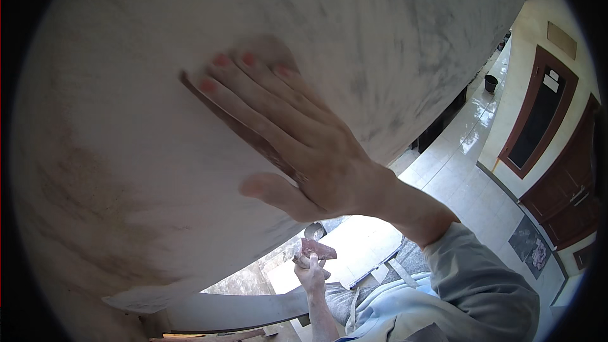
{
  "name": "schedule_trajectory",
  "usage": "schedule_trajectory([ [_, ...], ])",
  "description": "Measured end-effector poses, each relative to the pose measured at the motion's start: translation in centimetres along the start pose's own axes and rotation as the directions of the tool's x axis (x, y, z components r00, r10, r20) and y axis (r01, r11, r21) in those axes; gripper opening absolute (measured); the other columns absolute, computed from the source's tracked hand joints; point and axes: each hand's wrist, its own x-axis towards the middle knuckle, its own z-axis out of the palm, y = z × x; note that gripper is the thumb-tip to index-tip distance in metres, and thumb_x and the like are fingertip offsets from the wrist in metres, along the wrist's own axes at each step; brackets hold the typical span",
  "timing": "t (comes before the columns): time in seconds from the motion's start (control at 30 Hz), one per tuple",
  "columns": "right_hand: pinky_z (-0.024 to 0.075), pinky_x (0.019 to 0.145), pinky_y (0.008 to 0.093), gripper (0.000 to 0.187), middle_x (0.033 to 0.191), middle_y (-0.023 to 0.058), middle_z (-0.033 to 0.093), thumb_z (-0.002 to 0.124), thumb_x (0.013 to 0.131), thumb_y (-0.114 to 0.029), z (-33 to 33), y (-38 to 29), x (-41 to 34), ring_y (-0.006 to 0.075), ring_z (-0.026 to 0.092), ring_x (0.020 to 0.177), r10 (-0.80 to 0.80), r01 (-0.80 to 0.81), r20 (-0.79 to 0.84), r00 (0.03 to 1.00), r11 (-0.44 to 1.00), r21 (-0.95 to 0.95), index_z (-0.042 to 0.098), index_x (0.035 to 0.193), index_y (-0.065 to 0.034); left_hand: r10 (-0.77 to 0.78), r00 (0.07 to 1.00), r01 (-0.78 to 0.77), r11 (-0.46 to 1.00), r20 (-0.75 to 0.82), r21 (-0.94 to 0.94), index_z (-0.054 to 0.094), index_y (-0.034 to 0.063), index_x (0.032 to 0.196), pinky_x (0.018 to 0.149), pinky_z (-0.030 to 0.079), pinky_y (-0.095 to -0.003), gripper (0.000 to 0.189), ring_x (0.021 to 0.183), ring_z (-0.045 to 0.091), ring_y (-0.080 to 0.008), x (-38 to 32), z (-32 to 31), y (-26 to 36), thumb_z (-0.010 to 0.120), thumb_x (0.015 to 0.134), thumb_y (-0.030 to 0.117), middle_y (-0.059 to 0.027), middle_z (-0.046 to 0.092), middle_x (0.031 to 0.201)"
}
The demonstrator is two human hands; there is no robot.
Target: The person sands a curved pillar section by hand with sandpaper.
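Observation:
My right hand [294, 133] lies palm down on a large, smudged white-grey panel [142, 190]. A thin brown sheet, apparently sandpaper [242, 128], is pressed beneath its fingers. The fingers lie together and point up-left; the thumb sticks out to the side. Dust marks some fingertips. Lower in view, in front of my body, my left hand [311, 275] grips a handled tool with a flat reddish-brown blade [318, 249], possibly a scraper. Dust covers this hand and the tool. The tool is apart from the panel.
Below the panel are a bright white board [365, 237] and a curved grey strip [237, 306]. Tiled floor [456, 166] runs along the right, with a black bucket [491, 83], a brown door [565, 199] and a dark mat [532, 246] holding a crumpled cloth [539, 252].

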Motion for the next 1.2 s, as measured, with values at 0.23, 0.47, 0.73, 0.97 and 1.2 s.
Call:
schedule_trajectory([
  [0.23,0.018,0.116,0.0449,0.046,0.141,0.0155,0.047,0.029,0.097,-0.022,-1.3,0.3,-8.9,0.0279,0.033,0.139,0.151,-0.143,0.159,0.976,0.988,-0.057,0.057,0.127,-0.0011,-0.025,0.999,0.026,1.0,-0.046,0.009,0.049,-0.0075,0.116,0.085,0.058,-0.0416,0.028,0.095,0.064,-0.0261,-0.2,-1.2,-0.3,0.05,0.089,-0.001,-0.0172,0.056,0.108],
  [0.47,0.035,0.11,0.0415,0.045,0.136,0.0149,0.051,0.051,0.094,-0.019,0.4,0.7,1.2,0.0282,0.046,0.128,-0.064,0.072,-0.147,0.987,0.996,0.045,0.047,0.136,-0.0027,-0.003,1.0,0.003,1.0,0.017,-0.002,0.044,-0.006,0.129,0.093,0.053,-0.047,0.041,0.107,0.06,-0.0286,-0.3,0.8,0.9,0.05,0.089,-0.001,-0.0174,0.053,0.119],
  [0.73,0.0292,0.113,0.0473,0.046,0.143,0.0145,0.044,0.044,0.096,-0.017,-1.4,-1.3,-12.0,0.0285,0.04,0.134,0.241,-0.245,0.148,0.959,0.97,0.005,0.043,0.139,-0.0019,-0.006,0.999,0.007,1.0,-0.031,0.01,0.046,-0.0063,0.124,0.089,0.057,-0.0459,0.036,0.108,0.06,-0.0308,0.0,-2.4,-1.2,0.048,0.088,-0.003,-0.0177,0.052,0.118],
  [0.97,0.038,0.108,0.0403,0.059,0.136,0.0155,0.049,0.057,0.09,-0.016,0.7,1.2,1.3,0.0306,0.048,0.127,-0.088,0.105,-0.251,0.964,0.993,0.056,0.035,0.141,0.0024,-0.005,0.999,0.004,0.999,0.039,0.038,0.047,-0.0066,0.121,0.091,0.055,-0.0464,0.035,0.105,0.061,-0.0296,0.5,0.0,-0.2,0.052,0.088,0.0,-0.0178,0.053,0.115],
  [1.2,0.0362,0.11,0.0467,0.052,0.142,0.0174,0.044,0.051,0.093,-0.014,-1.0,-0.4,-10.6,0.0304,0.044,0.131,0.173,-0.174,0.089,0.981,0.985,0.007,0.037,0.139,0.0059,0.029,0.999,-0.03,0.999,-0.034,-0.016,0.046,-0.0068,0.122,0.092,0.054,-0.0469,0.036,0.106,0.06,-0.0306,0.5,-2.0,-1.0,0.053,0.087,0.001,-0.0182,0.053,0.116],
])
